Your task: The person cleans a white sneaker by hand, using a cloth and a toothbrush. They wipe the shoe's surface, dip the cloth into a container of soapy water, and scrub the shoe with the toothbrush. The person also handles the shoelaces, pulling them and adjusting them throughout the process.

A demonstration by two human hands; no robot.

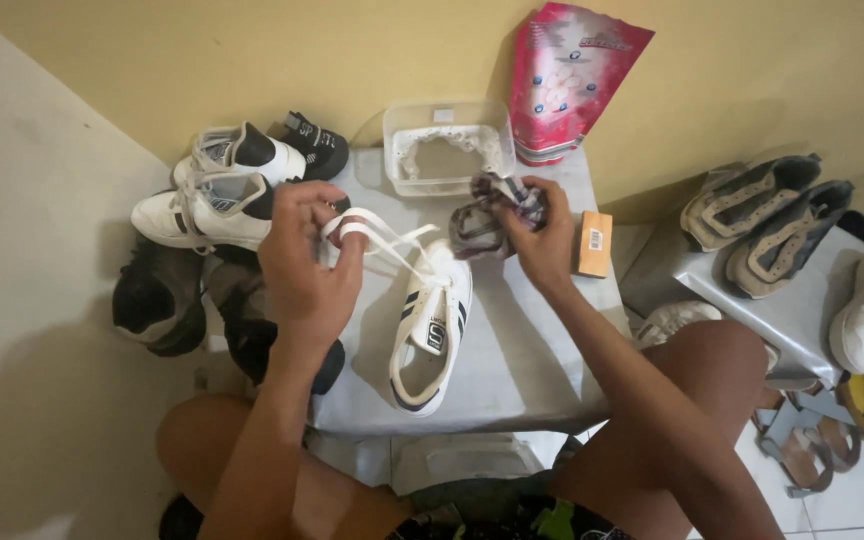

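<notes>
Pinching the white shoelace [377, 235] in the left hand [304, 262] and clutching a crumpled rag [492, 215] in the right hand [542, 240], with the white sneaker [430, 330] between them on the worktop [522, 350], toe toward 12 o'clock, nearer the left.

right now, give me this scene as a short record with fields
left hand: left hand pinches white laces, looped over the fingers
right hand: right hand grips a crumpled cloth
shoe: white sneaker with dark stripes, lying on the grey table
behind: clear tub, red pouch
beside right hand: small orange block
left of table: pile of shoes
</notes>
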